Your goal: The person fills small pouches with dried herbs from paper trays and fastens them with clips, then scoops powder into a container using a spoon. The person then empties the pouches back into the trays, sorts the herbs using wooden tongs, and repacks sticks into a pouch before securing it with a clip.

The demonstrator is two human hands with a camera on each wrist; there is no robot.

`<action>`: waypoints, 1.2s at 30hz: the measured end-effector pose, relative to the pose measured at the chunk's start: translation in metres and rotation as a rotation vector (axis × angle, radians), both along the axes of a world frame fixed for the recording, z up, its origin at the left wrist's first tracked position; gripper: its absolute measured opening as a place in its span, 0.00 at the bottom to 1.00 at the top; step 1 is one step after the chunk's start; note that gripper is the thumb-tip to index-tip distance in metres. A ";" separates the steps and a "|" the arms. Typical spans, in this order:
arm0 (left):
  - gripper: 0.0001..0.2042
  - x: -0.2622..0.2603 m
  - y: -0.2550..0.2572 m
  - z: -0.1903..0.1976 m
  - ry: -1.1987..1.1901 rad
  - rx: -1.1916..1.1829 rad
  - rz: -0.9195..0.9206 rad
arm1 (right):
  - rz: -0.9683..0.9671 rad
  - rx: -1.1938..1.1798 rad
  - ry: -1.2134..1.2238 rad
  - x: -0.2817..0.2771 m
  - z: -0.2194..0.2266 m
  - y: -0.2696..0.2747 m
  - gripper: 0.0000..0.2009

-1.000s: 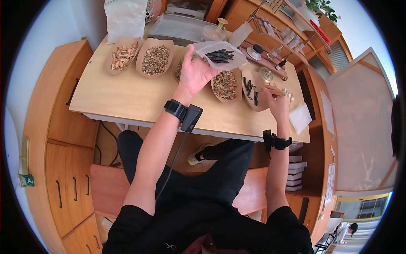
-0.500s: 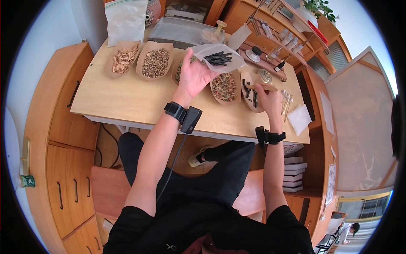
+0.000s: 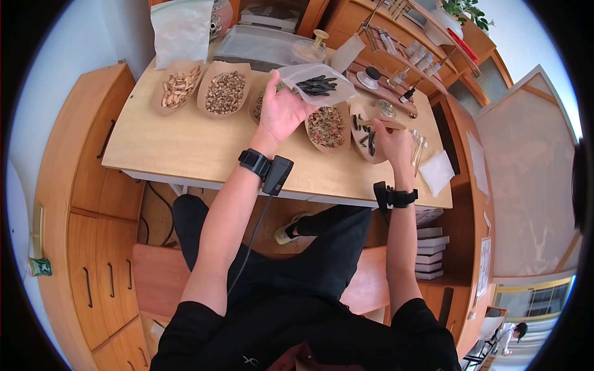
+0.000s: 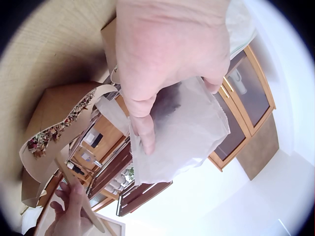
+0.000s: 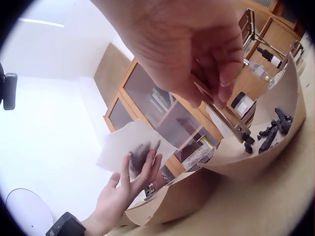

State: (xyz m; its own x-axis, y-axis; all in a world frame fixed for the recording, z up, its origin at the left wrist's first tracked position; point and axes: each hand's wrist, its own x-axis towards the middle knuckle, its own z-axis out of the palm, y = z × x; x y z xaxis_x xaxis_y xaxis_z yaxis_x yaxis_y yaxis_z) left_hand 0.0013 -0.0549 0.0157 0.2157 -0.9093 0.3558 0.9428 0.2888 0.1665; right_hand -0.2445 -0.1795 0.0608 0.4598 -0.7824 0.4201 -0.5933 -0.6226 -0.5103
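Note:
A translucent paper bag (image 3: 342,91) lies between the thumb and fingers of my left hand (image 3: 282,116), which holds it tilted above the trays. Dark, elongated dried pieces (image 3: 317,85) show through its side. My right hand (image 3: 396,148) pinches wooden tweezers (image 3: 391,125) over the rightmost paper tray (image 5: 231,160). In the right wrist view the tweezer tips meet a dark piece (image 5: 247,142) inside that tray, beside several more dark pieces (image 5: 270,135).
More paper trays stand in a row to the left, holding flower mix (image 3: 326,128), brown chopped bits (image 3: 225,93) and pale slices (image 3: 180,86). Thin tools (image 3: 419,148) and a white packet (image 3: 437,173) lie at the right. Behind are a grey tray (image 3: 257,43) and a rack of vials (image 3: 421,59).
My right hand has moved left, bringing the tweezers further over the rightmost tray, and has stayed about there since half a second ago. The left hand holds the bag nearly still.

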 end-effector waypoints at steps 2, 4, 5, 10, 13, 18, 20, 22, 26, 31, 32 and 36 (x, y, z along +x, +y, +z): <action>0.38 0.005 -0.004 -0.004 -0.003 -0.028 -0.016 | 0.019 0.027 -0.027 0.001 -0.001 -0.001 0.12; 0.38 0.009 -0.007 -0.013 -0.018 -0.050 -0.047 | 0.044 0.063 -0.048 0.004 -0.008 -0.002 0.12; 0.38 0.007 -0.004 -0.010 -0.017 -0.048 -0.047 | 0.035 0.086 -0.068 0.004 -0.009 -0.003 0.12; 0.37 0.003 -0.001 -0.002 -0.024 -0.038 -0.015 | 0.002 0.114 -0.030 0.007 -0.002 0.007 0.12; 0.37 0.005 -0.003 -0.006 -0.026 -0.056 -0.030 | 0.022 0.007 -0.031 0.008 -0.001 0.008 0.12; 0.38 0.003 -0.001 -0.003 -0.049 -0.008 0.008 | 0.010 0.014 -0.003 0.004 0.000 0.004 0.12; 0.38 0.002 -0.002 0.000 -0.049 0.009 0.038 | 0.016 0.019 -0.034 0.001 -0.002 0.000 0.12; 0.38 0.003 -0.001 -0.003 -0.030 -0.018 -0.003 | 0.027 0.032 -0.065 0.000 -0.006 -0.002 0.12; 0.38 0.006 -0.004 -0.005 -0.035 -0.051 -0.030 | 0.007 0.101 -0.052 0.000 -0.004 0.000 0.12; 0.39 0.004 -0.003 -0.003 -0.049 -0.042 -0.011 | 0.028 0.085 -0.028 0.004 0.004 0.012 0.12; 0.39 0.006 -0.004 -0.005 -0.050 -0.044 -0.009 | 0.047 0.081 -0.056 0.002 0.000 0.007 0.12; 0.39 0.005 -0.002 -0.006 -0.020 -0.045 -0.029 | 0.064 0.047 -0.082 -0.004 -0.009 -0.004 0.12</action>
